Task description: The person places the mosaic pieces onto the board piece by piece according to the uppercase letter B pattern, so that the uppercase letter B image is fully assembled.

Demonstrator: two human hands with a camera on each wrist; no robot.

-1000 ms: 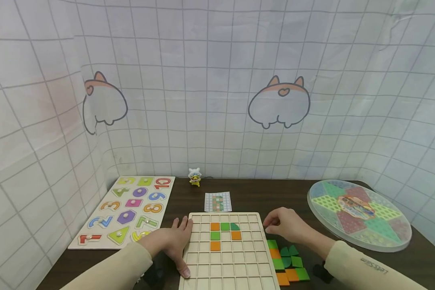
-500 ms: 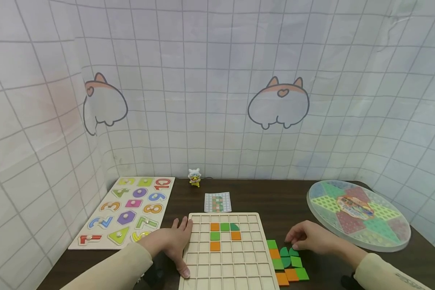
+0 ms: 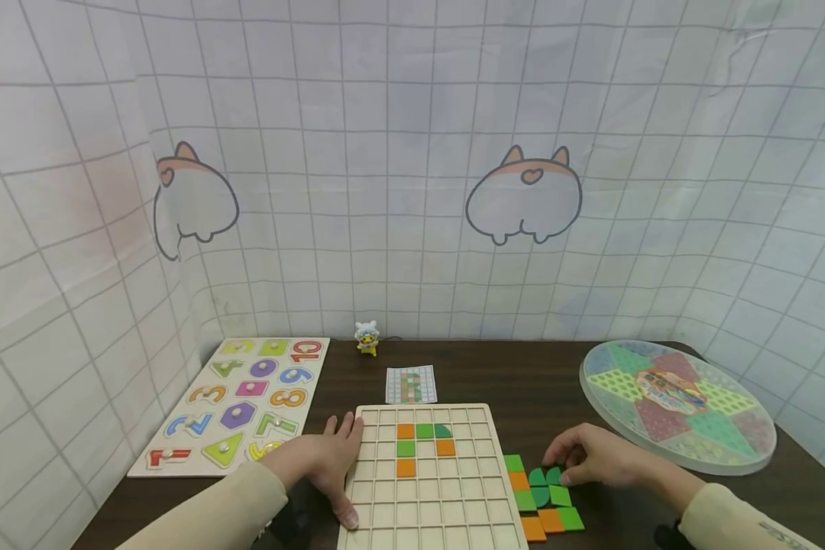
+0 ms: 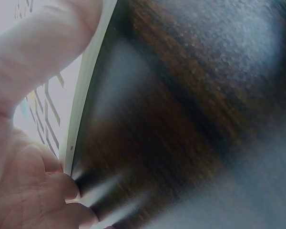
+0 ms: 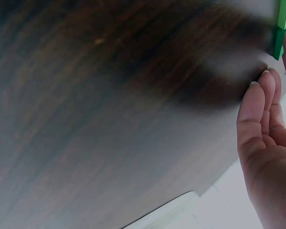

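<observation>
My left hand [image 3: 330, 462] lies spread along the left edge of a wooden grid board [image 3: 440, 489], its thumb resting on the rim. In the left wrist view the thumb [image 4: 43, 47] crosses over that edge. The board's upper cells bear orange tiles [image 3: 406, 467], light green tiles [image 3: 406, 448] and a dark green quarter-circle tile [image 3: 443, 431]. Right of the board, my right hand [image 3: 591, 456] pinches another dark green quarter-circle tile [image 3: 554, 475] between thumb and forefinger, at the loose pile's far corner. In the right wrist view its other fingers [image 5: 251, 107] are bent beside the tile.
Several loose green and orange tiles [image 3: 551, 521] lie along the board's right side. Behind the board are a pattern card [image 3: 411, 384] and a small figurine [image 3: 367, 338]. A number puzzle [image 3: 237, 405] stands left, a round game board [image 3: 681, 405] right.
My right hand has moved from beside the board's upper right edge, rightward and nearer to me, down to the loose tiles. The left hand has stayed on the board's edge.
</observation>
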